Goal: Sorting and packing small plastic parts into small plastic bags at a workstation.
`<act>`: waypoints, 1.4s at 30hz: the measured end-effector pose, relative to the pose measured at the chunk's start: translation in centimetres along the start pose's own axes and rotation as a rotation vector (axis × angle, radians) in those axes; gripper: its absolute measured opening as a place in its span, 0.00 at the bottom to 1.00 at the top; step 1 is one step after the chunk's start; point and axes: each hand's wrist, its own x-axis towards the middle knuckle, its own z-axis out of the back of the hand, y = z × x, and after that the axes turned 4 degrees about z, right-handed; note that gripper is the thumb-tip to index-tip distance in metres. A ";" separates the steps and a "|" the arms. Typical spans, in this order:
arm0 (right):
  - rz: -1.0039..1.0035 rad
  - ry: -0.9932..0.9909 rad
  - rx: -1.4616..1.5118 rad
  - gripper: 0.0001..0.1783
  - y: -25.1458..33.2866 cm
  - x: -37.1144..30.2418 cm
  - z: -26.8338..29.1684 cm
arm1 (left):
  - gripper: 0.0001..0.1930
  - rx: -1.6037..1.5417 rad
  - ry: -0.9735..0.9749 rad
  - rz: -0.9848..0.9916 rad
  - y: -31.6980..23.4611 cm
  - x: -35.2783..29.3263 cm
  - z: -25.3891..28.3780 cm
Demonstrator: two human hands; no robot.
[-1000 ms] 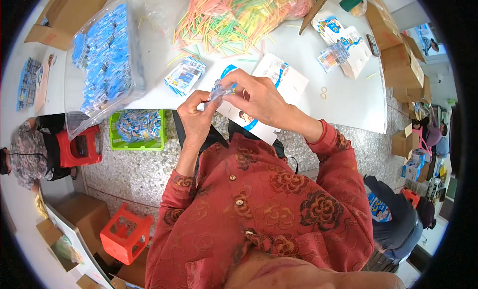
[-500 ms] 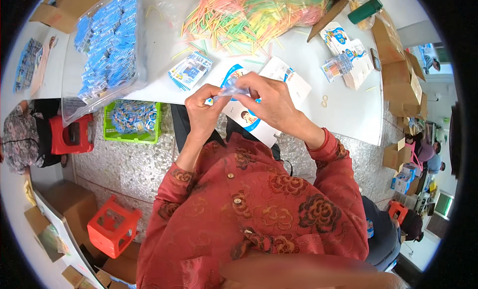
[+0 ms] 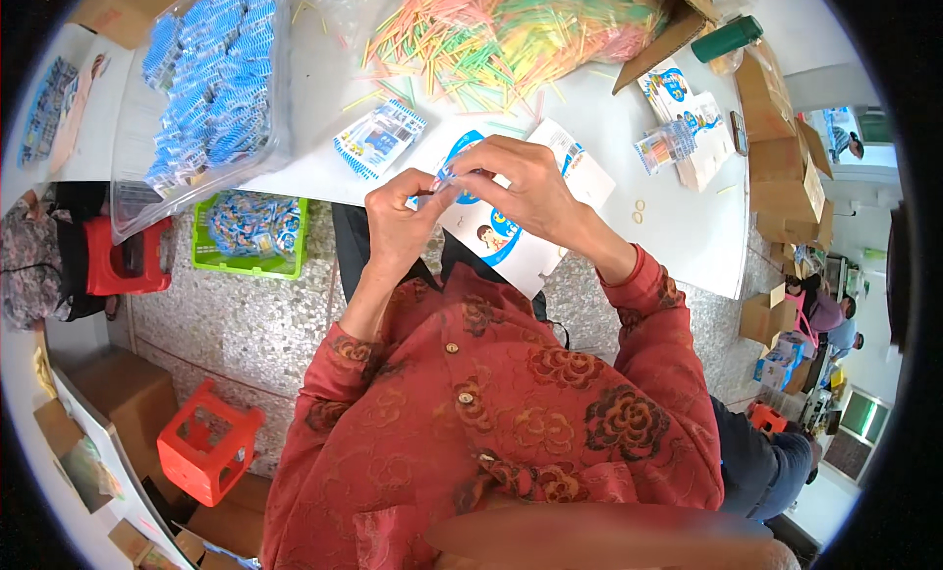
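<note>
In front of my chest, my left hand (image 3: 401, 222) and my right hand (image 3: 530, 189) pinch a small clear plastic packet (image 3: 444, 179) with bluish print. Fingers cover most of it, so its contents cannot be made out. Below the hands lies a flat white printed card sheet (image 3: 503, 246) with blue ovals and a cartoon child, at the table's front edge. A blue-and-white striped packet (image 3: 379, 138) rests on the table just beyond my left hand. To the right of my hands is another white card piece (image 3: 587, 172).
A clear plastic tray (image 3: 280, 142) of blue packets stands at the left. Pink, green and yellow thin straws (image 3: 481, 44) lie piled at the back. Stacked cards (image 3: 709, 142), a small packet (image 3: 664, 145) and rubber bands (image 3: 639, 211) are at right. A green crate (image 3: 250, 265) sits below the table.
The plastic packet shows less between my fingers, and my right fingers have drawn closer to my left. The whole view has shifted slightly.
</note>
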 end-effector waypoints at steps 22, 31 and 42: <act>0.095 0.397 -0.797 0.16 -18.0 6.9 -0.1 | 0.05 -0.281 -0.141 0.091 3.1 -0.2 2.5; 0.169 0.479 -0.858 0.11 -18.3 7.2 -0.2 | 0.03 -0.344 -0.091 0.083 2.5 -0.2 2.7; -0.431 0.702 -0.618 0.10 -15.9 9.5 0.0 | 0.03 -0.321 -0.069 0.081 3.1 -0.4 2.5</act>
